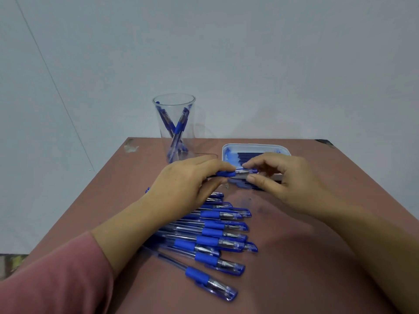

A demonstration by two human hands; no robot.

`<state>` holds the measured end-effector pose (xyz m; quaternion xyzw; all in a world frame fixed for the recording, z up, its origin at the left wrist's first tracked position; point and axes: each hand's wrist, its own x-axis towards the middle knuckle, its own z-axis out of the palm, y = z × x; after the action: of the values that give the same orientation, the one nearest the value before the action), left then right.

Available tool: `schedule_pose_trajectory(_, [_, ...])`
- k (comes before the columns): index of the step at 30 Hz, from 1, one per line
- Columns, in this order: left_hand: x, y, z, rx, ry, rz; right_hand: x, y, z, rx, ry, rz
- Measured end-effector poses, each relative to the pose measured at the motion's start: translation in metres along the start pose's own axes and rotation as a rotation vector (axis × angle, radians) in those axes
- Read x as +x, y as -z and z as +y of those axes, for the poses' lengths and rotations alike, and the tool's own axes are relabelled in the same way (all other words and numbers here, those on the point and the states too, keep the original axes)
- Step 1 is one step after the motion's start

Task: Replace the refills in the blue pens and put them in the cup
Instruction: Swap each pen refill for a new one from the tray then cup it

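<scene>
One blue pen (235, 172) is held level above the table between both hands. My left hand (188, 182) grips its barrel by the blue grip. My right hand (285, 180) pinches the capped tip end between thumb and fingers. Several more capped blue pens (215, 239) lie in a row on the table under my left forearm. A clear cup (174, 123) stands at the table's far edge with a few blue pens inside. Behind my right hand sits a white tray (256, 147) holding several dark refills.
The brown table (306, 257) has worn corners at the back and some ink smudges near the middle. A plain pale wall rises behind it. My pink sleeve (56, 279) covers the left forearm at the lower left.
</scene>
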<state>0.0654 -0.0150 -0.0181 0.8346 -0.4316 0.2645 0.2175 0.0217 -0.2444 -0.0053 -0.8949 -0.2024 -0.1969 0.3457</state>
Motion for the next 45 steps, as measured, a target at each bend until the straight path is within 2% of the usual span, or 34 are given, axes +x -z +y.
schedule_pose_trajectory(2, [-0.001, 0.001, -0.001, -0.022, 0.008, -0.001, 0.002, 0.001, 0.003, -0.077, 0.12, 0.024])
schedule_pose_trajectory(8, [-0.005, 0.004, 0.002, -0.108, 0.06, 0.02, 0.003, -0.003, 0.0, -0.1, 0.24, 0.091])
schedule_pose_trajectory(14, [-0.007, 0.007, 0.001, -0.182, 0.085, -0.007, 0.002, -0.01, -0.003, -0.061, 0.2, 0.083])
schedule_pose_trajectory(21, [-0.009, 0.012, 0.007, -0.143, 0.141, -0.031, 0.002, -0.011, -0.01, 0.027, 0.119, 0.031])
schedule_pose_trajectory(27, [-0.009, 0.015, 0.012, -0.348, 0.253, -0.114, 0.003, -0.009, -0.01, -0.006, 0.099, -0.006])
schedule_pose_trajectory(32, [-0.01, 0.019, 0.006, -0.447, 0.313, -0.179, 0.004, 0.014, -0.002, -0.054, 0.031, 0.048])
schedule_pose_trajectory(38, [-0.012, 0.016, 0.0, -0.243, 0.29, -0.133, 0.003, 0.016, -0.001, -0.094, -0.036, -0.154])
schedule_pose_trajectory(45, [-0.011, 0.016, 0.0, -0.203, 0.125, -0.121, 0.0, 0.013, 0.006, -0.213, -0.122, -0.321])
